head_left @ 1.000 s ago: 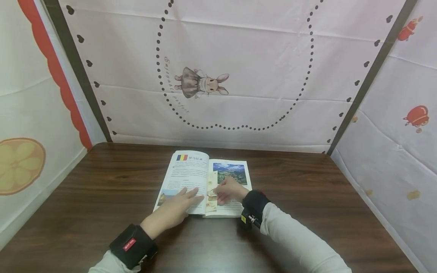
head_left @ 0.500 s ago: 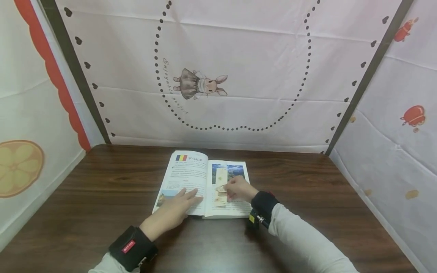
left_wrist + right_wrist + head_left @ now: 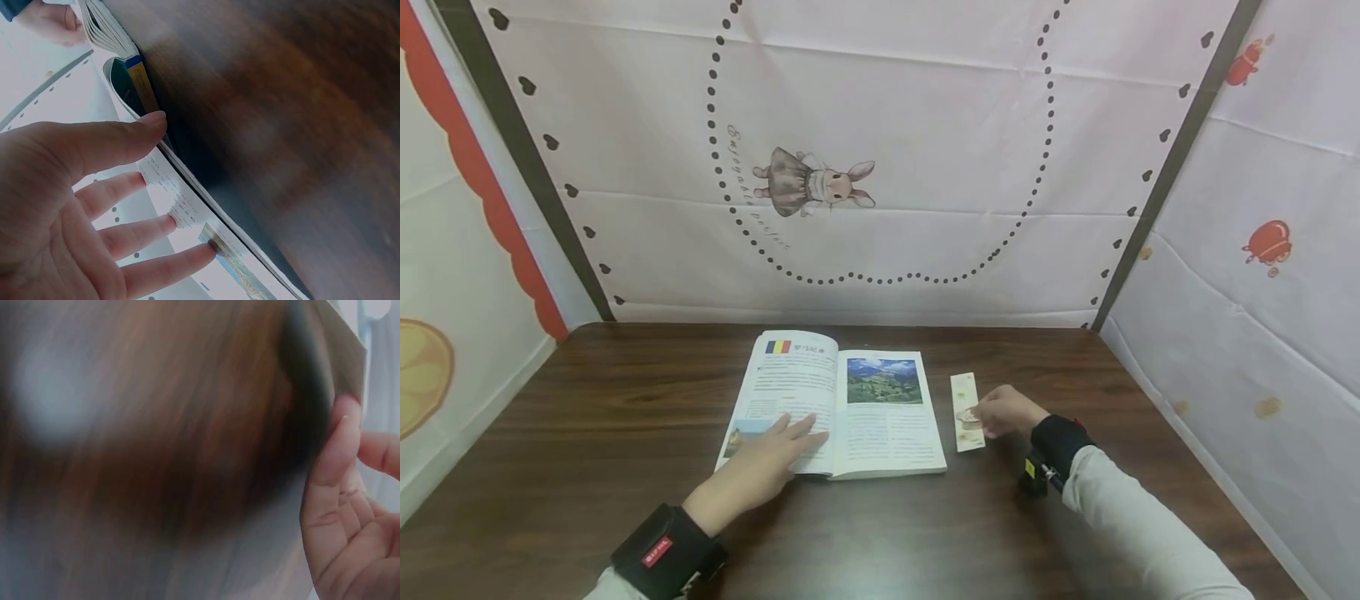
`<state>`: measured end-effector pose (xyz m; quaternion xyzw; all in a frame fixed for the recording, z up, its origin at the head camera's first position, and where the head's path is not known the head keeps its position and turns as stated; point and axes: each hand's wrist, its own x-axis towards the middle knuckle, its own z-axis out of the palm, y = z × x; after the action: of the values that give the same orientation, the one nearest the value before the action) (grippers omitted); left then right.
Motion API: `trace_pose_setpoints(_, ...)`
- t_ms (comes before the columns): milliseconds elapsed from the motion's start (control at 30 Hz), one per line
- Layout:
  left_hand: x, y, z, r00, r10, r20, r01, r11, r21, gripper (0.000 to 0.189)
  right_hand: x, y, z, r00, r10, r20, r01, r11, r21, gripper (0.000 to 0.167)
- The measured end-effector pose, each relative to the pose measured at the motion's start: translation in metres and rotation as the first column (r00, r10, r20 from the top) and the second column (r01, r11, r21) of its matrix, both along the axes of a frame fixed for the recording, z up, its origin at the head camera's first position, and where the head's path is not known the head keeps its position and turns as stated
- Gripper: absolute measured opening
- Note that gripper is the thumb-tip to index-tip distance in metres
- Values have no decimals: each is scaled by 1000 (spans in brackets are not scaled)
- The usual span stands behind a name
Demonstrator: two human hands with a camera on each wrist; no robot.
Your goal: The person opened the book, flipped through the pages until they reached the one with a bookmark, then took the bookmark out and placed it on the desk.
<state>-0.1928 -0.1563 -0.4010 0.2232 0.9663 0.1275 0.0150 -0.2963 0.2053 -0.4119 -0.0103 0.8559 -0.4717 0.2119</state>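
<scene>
An open book [image 3: 887, 442] lies on the wooden table, with a flag and text on its left page and a landscape photo on its right. My left hand [image 3: 767, 458] rests on the lower left page, fingers spread; in the left wrist view the fingertips touch the page [image 3: 178, 194]. To the right of the book, my right hand [image 3: 1009, 412] pinches a pale yellow bookmark [image 3: 965, 398] with a printed picture by its right side. In the right wrist view the bookmark [image 3: 344, 350] sticks up past the thumb and fingers.
The dark wooden tabletop [image 3: 880, 542] spreads around the book. Printed white cloth [image 3: 910, 150] hangs behind the table's far edge, and more cloth [image 3: 1240, 333] closes off the right side. Both wrists wear black bands [image 3: 662, 550].
My right hand has lifted the bookmark off the book's right page and carried it rightward, past the book's edge. My left hand stays on the left page. The head view has shifted slightly.
</scene>
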Motion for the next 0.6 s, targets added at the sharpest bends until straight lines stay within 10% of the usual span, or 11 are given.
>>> trace_pose_setpoints(167,1,-2,1,1000,0,-3,0,1000,8,54,2,5,-1,994,31,-109,-13,987,160,18)
trace_pose_setpoints(433,0,-1,0,1000,-14,-25,15,1000,25,53,-1,-3,-5,922,146,-359,70,848,526,31)
trace_pose_setpoints(600,0,0,0,1000,-19,-22,20,999,37,52,9,-22,5,881,170,-441,73,873,482,24)
